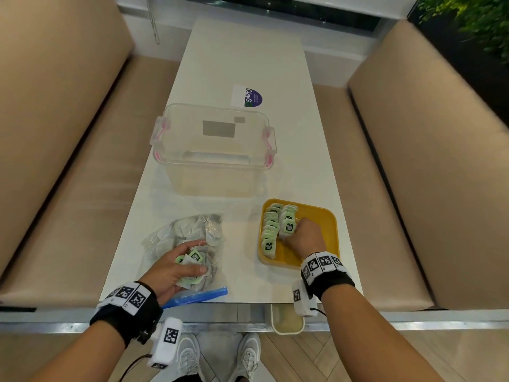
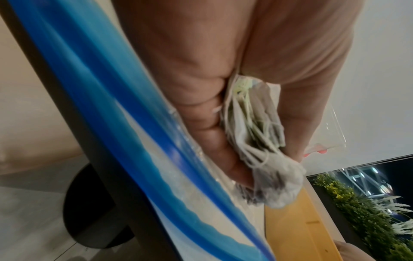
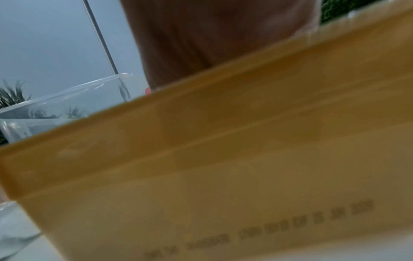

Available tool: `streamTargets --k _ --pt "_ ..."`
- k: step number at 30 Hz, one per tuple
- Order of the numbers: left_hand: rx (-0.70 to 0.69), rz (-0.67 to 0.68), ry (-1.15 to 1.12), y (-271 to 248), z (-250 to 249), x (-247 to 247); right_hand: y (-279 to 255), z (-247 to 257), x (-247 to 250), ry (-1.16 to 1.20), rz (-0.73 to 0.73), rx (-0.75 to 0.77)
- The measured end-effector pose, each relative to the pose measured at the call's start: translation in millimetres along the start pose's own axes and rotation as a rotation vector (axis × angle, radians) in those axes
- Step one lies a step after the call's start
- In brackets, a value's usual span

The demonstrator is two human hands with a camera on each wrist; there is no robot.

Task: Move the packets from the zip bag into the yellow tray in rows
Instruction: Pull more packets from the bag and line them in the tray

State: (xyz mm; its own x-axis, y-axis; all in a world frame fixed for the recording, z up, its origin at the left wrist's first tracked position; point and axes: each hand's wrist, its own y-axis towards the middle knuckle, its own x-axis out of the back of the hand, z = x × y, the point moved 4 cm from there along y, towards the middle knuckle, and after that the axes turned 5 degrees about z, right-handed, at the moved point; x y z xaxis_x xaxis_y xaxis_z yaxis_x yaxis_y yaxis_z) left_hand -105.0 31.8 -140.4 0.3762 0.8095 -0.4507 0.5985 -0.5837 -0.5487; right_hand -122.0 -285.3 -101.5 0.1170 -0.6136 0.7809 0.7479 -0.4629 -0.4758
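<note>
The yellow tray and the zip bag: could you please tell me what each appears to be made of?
The yellow tray looks like moulded plastic with a smooth, slightly matt finish: uniform colour, rounded corners and a raised rim. The zip bag appears to be thin, clear, flexible plastic film: it crinkles, shows the packets through it, and carries a blue zip strip.

A clear zip bag (image 1: 181,238) with a blue seal strip lies flat and crumpled on the white table, at about seven o'clock. It holds a loose heap of pale green-and-white packets (image 1: 192,260), some bunched above its opening. At about four o'clock sits a shallow yellow tray (image 1: 325,216). Along its left side, two rows of packets (image 1: 278,224) stand on edge, overlapping, green labels facing the viewer.
</note>
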Motion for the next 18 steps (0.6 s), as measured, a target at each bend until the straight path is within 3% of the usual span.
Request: streamTargets --k 12,18 --pt "0.007 -0.01 0.002 3 3 3 -5 7 4 0.053 -0.015 0.045" --pt "-0.001 -0.005 0.004 4 3 3 1 -4 -2 0.221 -0.047 -0.01"
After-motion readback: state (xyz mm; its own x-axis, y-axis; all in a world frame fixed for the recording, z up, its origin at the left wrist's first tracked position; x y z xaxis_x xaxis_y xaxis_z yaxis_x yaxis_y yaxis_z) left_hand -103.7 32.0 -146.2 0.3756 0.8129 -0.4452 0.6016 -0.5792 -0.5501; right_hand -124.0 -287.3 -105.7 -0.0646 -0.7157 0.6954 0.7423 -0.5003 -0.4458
